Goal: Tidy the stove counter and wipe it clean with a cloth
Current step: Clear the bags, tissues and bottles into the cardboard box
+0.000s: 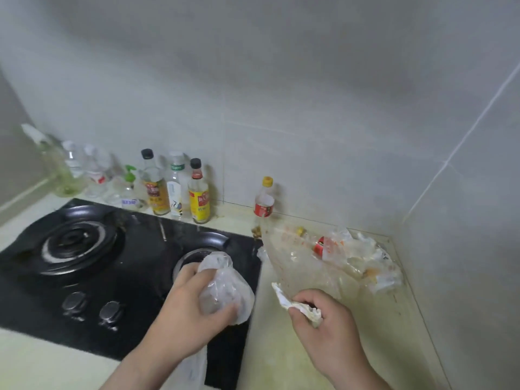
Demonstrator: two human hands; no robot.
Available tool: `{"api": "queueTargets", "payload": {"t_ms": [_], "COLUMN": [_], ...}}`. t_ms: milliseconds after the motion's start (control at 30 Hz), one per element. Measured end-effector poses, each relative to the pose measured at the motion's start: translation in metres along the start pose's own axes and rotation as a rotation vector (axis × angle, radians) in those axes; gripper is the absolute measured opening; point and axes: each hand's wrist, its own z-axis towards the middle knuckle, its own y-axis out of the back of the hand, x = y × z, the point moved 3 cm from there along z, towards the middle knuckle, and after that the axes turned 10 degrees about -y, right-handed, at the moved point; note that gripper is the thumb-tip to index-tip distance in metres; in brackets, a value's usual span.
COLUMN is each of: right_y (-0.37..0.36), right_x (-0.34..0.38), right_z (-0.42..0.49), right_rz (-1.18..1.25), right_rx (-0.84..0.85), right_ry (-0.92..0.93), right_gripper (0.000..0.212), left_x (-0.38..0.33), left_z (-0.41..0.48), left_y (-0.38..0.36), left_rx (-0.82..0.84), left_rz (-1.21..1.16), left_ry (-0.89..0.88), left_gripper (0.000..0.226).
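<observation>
My left hand (188,308) grips a crumpled clear plastic bag (225,288) over the right burner of the black gas stove (92,263). My right hand (323,319) pinches the twisted white edge of a large clear plastic bag (298,257) that rises from the pale counter (281,353). Behind that bag, in the right corner, lies a heap of crumpled clear wrappers (368,260) with a red-labelled bottle lying among them. No cloth shows.
Several bottles stand in a row along the tiled wall behind the stove, among them yellow-labelled sauce bottles (199,192) and a green pump bottle (128,187). A red-labelled bottle with a yellow cap (264,204) stands alone near the corner. Two stove knobs (92,306) face front.
</observation>
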Motion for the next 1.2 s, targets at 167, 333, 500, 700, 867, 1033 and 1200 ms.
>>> {"api": "queueTargets", "payload": {"t_ms": [167,333,500,700,867,1033,1200], "right_y": [-0.01,-0.022,-0.046,-0.098,-0.148,-0.215,-0.29], "right_x": [0.024,0.042,0.062,0.102,0.132,0.163,0.205], "right_z": [-0.029,-0.073,-0.115,-0.172,-0.214,-0.259,-0.317], "right_rz": [0.036,0.114,0.162,0.182,0.148,0.099,0.057], "right_rx": [0.159,0.305,0.458,0.659,0.779,0.889,0.96], "right_ry": [0.127,0.223,0.301,0.401,0.539,0.615,0.688], "right_gripper": [0.033,0.029,0.022,0.022,0.024,0.023,0.027], "left_x": [-0.021,-0.043,-0.053,-0.057,-0.044,-0.017,0.021], "left_z": [-0.075,-0.15,-0.227,-0.324,-0.395,-0.458,-0.528], "left_y": [0.034,0.059,0.086,0.133,0.168,0.204,0.256], "left_rx": [-0.157,-0.291,-0.43,-0.624,-0.783,-0.907,-1.022], "left_rz": [0.084,0.208,0.32,0.413,0.395,0.364,0.329], "left_ry": [0.04,0.14,0.25,0.407,0.569,0.689,0.779], "left_gripper": [0.038,0.028,0.025,0.027,0.029,0.031,0.036]}}
